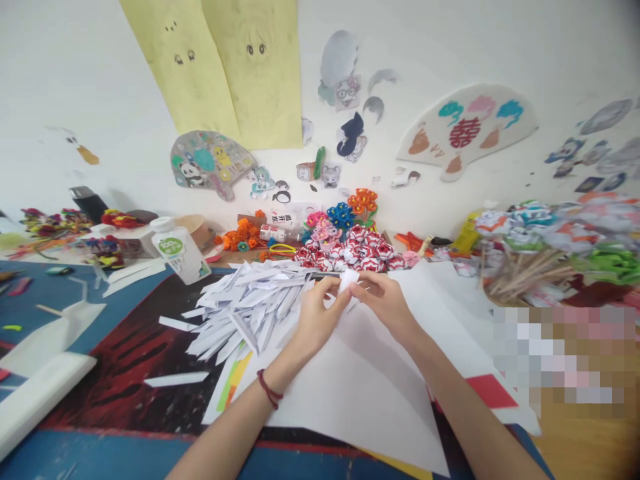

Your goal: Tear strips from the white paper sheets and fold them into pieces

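Note:
A small piece of white paper [349,279] is held up between both hands, over the far end of a large white sheet [360,393]. My left hand [320,312] pinches the piece from the left with thumb and fingers. From the right, my right hand [386,301] grips it at its edge, fingertips close to the left thumb. Just left of my hands lies a heap of folded white paper strips [250,303]. One loose folded strip [177,379] rests apart on the dark mat.
A white bottle [180,250] stands behind the heap at left. Red-and-white paper flowers [363,248] and a blue flower bunch [341,215] line the wall. A long white block [43,393] lies at front left. Sticks with paper flowers [520,273] stand at right.

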`<state>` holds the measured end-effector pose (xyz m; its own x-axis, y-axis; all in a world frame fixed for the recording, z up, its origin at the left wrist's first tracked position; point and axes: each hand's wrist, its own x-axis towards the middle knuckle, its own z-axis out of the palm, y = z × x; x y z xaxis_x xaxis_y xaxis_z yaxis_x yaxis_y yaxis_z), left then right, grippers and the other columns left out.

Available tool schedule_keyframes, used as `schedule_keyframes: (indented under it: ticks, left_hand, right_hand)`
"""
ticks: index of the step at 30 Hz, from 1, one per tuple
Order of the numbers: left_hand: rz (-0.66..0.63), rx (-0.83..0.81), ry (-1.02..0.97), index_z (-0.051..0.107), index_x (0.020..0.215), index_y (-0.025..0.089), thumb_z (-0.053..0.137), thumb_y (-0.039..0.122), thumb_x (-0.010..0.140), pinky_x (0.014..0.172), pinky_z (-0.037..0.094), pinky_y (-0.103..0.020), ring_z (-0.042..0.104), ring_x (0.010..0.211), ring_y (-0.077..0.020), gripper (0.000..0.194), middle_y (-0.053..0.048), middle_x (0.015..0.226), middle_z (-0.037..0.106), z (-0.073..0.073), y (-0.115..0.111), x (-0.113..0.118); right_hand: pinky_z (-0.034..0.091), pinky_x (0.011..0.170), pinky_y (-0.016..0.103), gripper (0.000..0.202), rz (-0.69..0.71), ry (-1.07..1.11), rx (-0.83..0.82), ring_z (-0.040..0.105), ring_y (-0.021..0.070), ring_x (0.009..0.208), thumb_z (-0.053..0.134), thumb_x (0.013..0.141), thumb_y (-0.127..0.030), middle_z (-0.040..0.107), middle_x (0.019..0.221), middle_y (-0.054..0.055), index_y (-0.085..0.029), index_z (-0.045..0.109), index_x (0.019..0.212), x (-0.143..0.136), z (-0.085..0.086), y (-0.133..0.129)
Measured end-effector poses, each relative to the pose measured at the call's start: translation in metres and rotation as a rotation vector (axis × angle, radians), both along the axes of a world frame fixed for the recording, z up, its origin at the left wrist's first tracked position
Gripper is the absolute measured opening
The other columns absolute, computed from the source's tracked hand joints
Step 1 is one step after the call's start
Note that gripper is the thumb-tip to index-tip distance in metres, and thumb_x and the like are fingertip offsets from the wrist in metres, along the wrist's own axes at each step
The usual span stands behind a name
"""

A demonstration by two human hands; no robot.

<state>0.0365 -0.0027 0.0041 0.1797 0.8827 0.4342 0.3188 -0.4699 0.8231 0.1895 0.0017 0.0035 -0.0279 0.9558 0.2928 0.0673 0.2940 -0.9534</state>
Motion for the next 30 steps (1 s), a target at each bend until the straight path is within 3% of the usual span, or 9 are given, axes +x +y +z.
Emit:
schedule_keyframes:
  ticks: [6,10,13,20,30]
  left_hand:
    - [-0.118,0.001,0.084,0.067,0.088,0.018,0.052,0.034,0.088,0.072,0.043,-0.025,0.060,0.079,-0.0143,0.022,-0.002,0.086,0.069,0.000,0.004,-0.002]
    - [-0.096,0.002,0.057,0.067,0.091,0.018,0.054,0.037,0.087,0.073,0.044,-0.025,0.061,0.080,-0.0149,0.023,-0.003,0.089,0.070,-0.003,0.011,-0.006]
    - [-0.022,0.025,-0.009,0.065,0.092,0.018,0.057,0.037,0.085,0.071,0.044,-0.025,0.061,0.080,-0.0150,0.022,-0.004,0.091,0.069,-0.006,0.013,-0.008]
    - [-0.007,0.072,-0.074,0.065,0.087,0.018,0.060,0.033,0.083,0.070,0.043,-0.025,0.058,0.075,-0.0133,0.016,-0.003,0.086,0.068,-0.003,0.009,-0.006]
    - [-0.026,-0.143,-0.239,0.067,0.085,0.016,0.066,0.035,0.077,0.065,0.042,-0.023,0.058,0.074,-0.0133,0.021,-0.004,0.086,0.067,-0.005,0.013,-0.007]
  right_hand:
    - [0.050,0.064,0.027,0.022,-0.060,0.074,0.066,0.062,0.0157,0.067,0.076,0.067,-0.035,0.064,0.070,0.001,-0.017,0.066,0.070,0.003,-0.003,-0.001]
    - [0.051,0.064,0.029,0.025,-0.140,0.052,0.058,0.062,0.0170,0.068,0.078,0.064,-0.038,0.066,0.072,0.002,-0.017,0.067,0.070,0.004,-0.007,0.002]
    - [0.051,0.064,0.029,0.026,-0.117,0.036,0.039,0.062,0.0169,0.067,0.078,0.063,-0.040,0.067,0.073,0.003,-0.017,0.068,0.070,0.002,-0.007,0.001]
    - [0.053,0.061,0.031,0.033,-0.083,0.094,-0.070,0.064,0.0180,0.065,0.081,0.058,-0.041,0.071,0.075,0.005,-0.016,0.071,0.077,0.001,-0.006,-0.002]
    - [0.055,0.058,0.032,0.035,-0.095,0.078,-0.110,0.064,0.0176,0.060,0.080,0.057,-0.045,0.071,0.071,0.006,-0.015,0.073,0.075,-0.001,-0.002,-0.004]
